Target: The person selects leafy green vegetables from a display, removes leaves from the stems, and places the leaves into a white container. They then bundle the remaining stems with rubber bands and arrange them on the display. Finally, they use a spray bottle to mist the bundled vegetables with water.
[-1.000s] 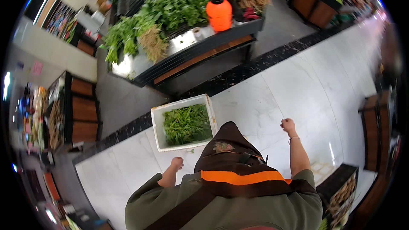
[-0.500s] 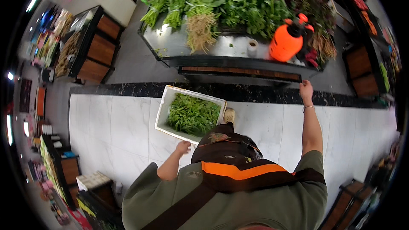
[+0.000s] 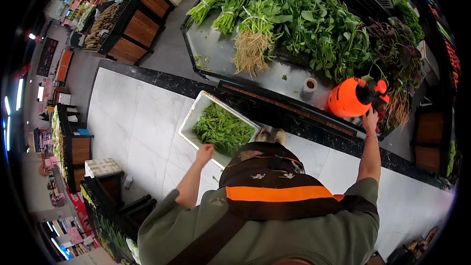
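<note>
The right hand (image 3: 370, 120) is at the near right side of the round-bodied orange plastic spray bottle (image 3: 346, 99) with a black neck and an orange pump knob, just by its handle; the fingers are small and partly hidden against the bottle, so I cannot tell whether they close on it or only touch it. The spray bottle stands near the front edge of a grey metal display table (image 3: 211, 51), towards its right end, beside a small white upright roll (image 3: 309, 86) with a dark hollow core. Behind the bottle lie broad-leaved green vegetables (image 3: 338, 39) and, to the right, dark purple leafy bunches (image 3: 395, 44), while a tied green bunch with pale tan roots (image 3: 253, 51) lies farther left, its roots towards the person. The left hand (image 3: 205, 153) has its fingers curled in towards the palm, over the near left side of an open white rectangular foam box (image 3: 190, 118). This box sits at an angle on the pale marble-patterned floor (image 3: 132, 118), just beside the person's light-coloured shoes (image 3: 279, 136), and holds loose leafy green stems (image 3: 223, 128).
</note>
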Demonstrator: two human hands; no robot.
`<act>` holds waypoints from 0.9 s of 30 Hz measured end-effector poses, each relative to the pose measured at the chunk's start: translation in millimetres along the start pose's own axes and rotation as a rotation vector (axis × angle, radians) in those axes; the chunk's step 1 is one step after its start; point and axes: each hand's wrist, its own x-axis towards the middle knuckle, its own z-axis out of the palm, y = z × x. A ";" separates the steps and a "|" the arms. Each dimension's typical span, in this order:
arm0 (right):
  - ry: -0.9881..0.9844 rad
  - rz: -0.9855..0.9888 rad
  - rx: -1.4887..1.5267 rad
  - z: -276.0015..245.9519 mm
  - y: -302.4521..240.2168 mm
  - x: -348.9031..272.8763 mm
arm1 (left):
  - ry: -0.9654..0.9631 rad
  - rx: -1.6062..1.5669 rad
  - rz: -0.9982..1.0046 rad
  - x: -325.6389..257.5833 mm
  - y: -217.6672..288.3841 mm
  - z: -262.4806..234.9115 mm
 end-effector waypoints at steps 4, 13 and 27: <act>-0.059 0.106 -0.048 4.9 -9.7 8.4 | -0.091 0.103 -0.136 -32.4 -2.2 25.5; 0.058 0.066 0.354 20.4 46.8 18.7 | -0.105 0.161 0.024 -6.3 33.5 58.7; 1.063 0.321 1.973 -249.1 -95.5 -105.6 | 0.219 -0.328 0.589 140.0 339.6 -45.9</act>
